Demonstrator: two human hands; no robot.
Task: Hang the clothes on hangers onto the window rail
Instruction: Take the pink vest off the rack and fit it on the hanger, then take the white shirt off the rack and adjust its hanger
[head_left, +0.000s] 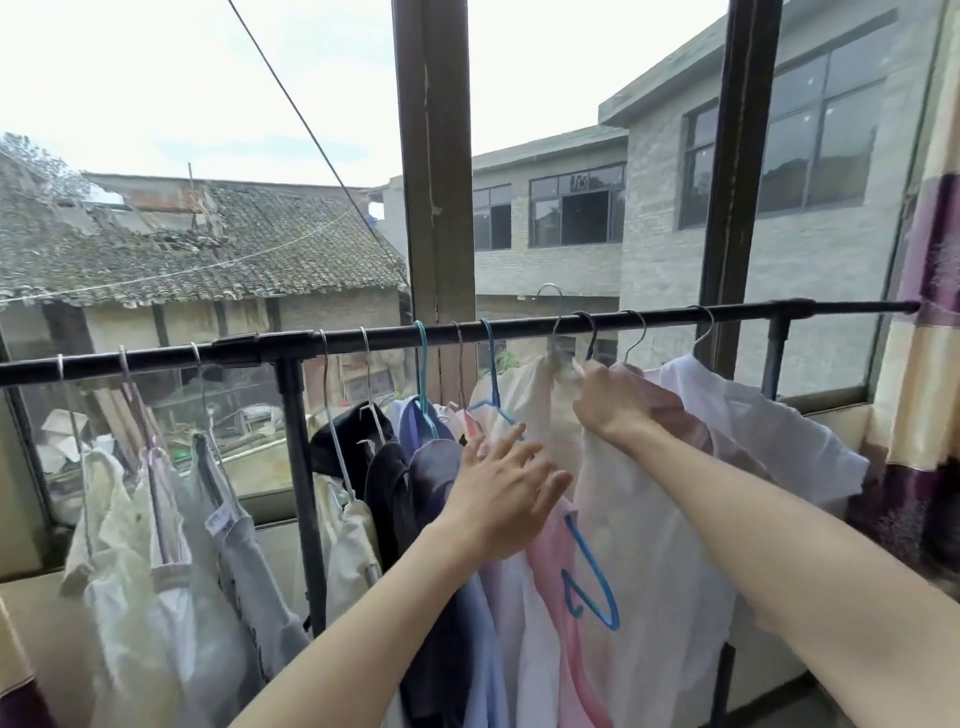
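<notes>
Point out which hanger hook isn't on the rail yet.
The silver hook sticking up above the rail, just above the right hand. All other hooks loop over the rail.

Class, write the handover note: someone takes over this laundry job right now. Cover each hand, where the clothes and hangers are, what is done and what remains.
Left hand: open, fingers spread against the hung clothes, pushing them aside near the pink garment.
Right hand: grips the white shirt at its collar, just under the rail; its hanger hook looks to be at the rail, seating unclear.
Done: many garments already hang along the rail, left and right.
A loose blue hanger dangles in front of the pink garment.
Left: confirm the white shirt's hook is seated, let go, space the clothes out.
</notes>
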